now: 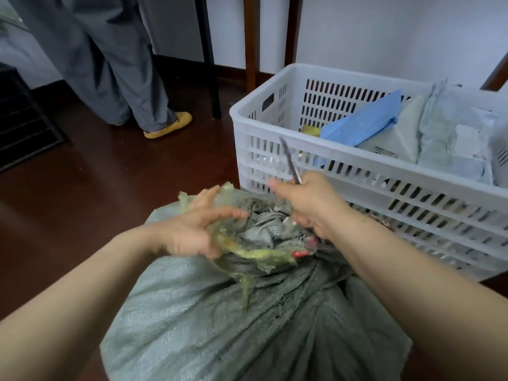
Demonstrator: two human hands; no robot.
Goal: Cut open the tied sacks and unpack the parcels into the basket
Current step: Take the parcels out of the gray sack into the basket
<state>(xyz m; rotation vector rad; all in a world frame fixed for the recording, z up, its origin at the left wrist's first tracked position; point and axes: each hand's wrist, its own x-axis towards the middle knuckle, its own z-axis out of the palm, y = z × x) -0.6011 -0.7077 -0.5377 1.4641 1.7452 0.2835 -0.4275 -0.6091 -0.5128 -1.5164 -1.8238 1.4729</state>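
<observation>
The left hand and right hand are motion-blurred; the right palm mostly hides the handles of the scissors.
</observation>
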